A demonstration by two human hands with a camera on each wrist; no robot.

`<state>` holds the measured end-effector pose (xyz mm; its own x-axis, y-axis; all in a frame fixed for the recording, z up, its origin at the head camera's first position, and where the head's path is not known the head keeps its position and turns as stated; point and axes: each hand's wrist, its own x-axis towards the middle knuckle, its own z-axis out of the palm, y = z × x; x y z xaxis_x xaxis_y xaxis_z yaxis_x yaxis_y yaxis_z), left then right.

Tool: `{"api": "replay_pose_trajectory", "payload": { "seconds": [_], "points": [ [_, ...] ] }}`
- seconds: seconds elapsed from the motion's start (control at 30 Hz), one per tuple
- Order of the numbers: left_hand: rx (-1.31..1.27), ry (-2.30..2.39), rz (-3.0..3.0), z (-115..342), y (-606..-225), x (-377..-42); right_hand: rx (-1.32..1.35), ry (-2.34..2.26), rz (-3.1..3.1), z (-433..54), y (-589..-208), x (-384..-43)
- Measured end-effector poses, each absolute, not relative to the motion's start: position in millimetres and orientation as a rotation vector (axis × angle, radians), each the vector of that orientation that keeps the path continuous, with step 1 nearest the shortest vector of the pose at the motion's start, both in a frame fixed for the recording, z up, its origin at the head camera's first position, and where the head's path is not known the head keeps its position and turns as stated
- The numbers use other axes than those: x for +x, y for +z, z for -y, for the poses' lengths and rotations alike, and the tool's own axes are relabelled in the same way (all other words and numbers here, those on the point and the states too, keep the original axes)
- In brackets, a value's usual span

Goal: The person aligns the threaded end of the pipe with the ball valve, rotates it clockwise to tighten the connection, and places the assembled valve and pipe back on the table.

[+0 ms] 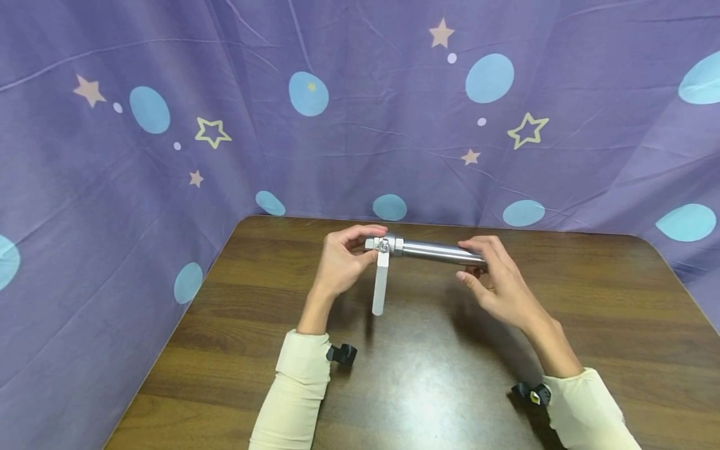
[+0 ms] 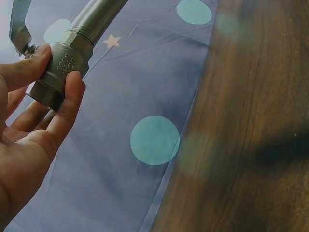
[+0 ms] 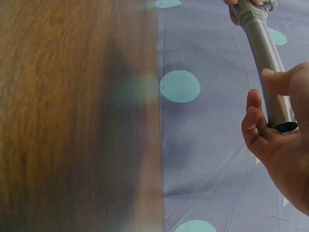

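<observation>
A metal ball valve (image 1: 392,244) with a long flat lever handle (image 1: 380,289) is joined to one end of a smooth steel pipe (image 1: 434,250). My left hand (image 1: 339,265) grips the valve body between thumb and fingers. In the left wrist view, raised lettering shows on the valve body (image 2: 66,59), and threads (image 2: 83,33) are visible where the pipe enters. Around the pipe's other end, my right hand (image 1: 502,286) curls its thumb and fingers. The right wrist view shows that end's dark opening (image 3: 286,126). Both hands hold the assembly above the table, lever toward me.
A brown wood-grain table (image 1: 236,350) with rounded far corners lies below. Behind it and along its left side hangs a purple curtain (image 1: 360,112) with stars and blue spots. Black straps with small devices sit at both cream sleeves (image 1: 300,387).
</observation>
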<state>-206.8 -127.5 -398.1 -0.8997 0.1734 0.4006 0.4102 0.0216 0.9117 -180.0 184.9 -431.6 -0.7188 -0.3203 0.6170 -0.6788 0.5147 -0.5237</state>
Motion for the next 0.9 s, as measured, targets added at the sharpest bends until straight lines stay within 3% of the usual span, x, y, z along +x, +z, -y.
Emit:
{"api": "replay_pose_trajectory", "payload": {
  "seconds": [0.9],
  "points": [
    [-0.643,-1.978,2.111,128.3,-398.3,-207.8,0.827,1.058,2.176,-180.8,-429.2,-182.0]
  ]
}}
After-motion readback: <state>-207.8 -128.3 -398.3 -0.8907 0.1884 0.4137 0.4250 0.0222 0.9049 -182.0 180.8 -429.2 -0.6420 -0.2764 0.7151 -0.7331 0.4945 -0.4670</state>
